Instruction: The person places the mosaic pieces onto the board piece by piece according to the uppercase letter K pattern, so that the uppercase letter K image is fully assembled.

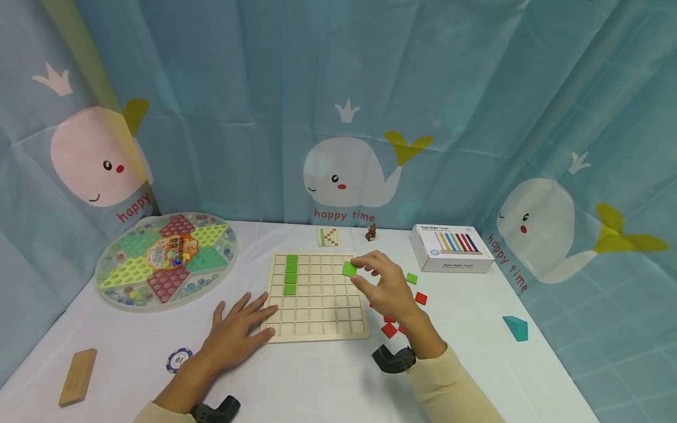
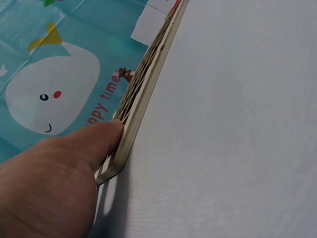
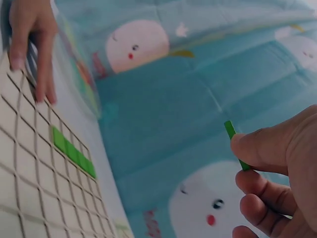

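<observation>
Tile-placing seems in hand: the right hand (image 1: pixel 385 288) pinches a thin green square tile (image 1: pixel 348 269), held up near the 1 o'clock corner of a pale wooden grid board (image 1: pixel 322 318); four matching green tiles (image 1: pixel 290 278) fill cells towards 10 o'clock. The left hand (image 1: pixel 238 333), fingers spread, touches its 8 o'clock edge. Setting down calls for squaring to a cell.
</observation>
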`<control>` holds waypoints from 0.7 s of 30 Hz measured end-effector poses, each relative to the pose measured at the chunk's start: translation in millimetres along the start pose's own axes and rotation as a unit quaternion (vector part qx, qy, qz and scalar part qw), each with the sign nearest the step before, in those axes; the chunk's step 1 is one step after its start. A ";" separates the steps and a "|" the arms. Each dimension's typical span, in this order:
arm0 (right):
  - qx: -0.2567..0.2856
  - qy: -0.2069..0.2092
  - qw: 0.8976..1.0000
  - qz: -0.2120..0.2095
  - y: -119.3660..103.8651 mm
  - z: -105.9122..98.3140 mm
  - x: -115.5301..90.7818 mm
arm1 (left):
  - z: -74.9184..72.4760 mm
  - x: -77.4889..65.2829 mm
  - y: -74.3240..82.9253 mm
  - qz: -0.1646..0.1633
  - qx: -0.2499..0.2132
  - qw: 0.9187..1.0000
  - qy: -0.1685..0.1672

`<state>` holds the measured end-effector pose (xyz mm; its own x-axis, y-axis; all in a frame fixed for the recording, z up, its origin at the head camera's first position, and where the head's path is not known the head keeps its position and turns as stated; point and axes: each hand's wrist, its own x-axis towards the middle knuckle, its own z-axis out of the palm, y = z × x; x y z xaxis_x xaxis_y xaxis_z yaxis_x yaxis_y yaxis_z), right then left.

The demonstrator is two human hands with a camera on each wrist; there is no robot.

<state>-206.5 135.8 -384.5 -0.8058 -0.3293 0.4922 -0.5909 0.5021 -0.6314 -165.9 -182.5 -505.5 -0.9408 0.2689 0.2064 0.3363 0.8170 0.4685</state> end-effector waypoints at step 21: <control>0.011 -0.088 0.995 0.048 3.4 94.7 12.8 | -1.4 0.3 -0.1 0.001 0.001 1.000 -0.005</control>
<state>-222.5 57.6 -437.2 -0.8516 -0.4166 0.3182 -0.5104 0.5205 -0.6845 -166.2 -183.3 -504.3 -0.9404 0.2754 0.1994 0.3383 0.8169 0.4671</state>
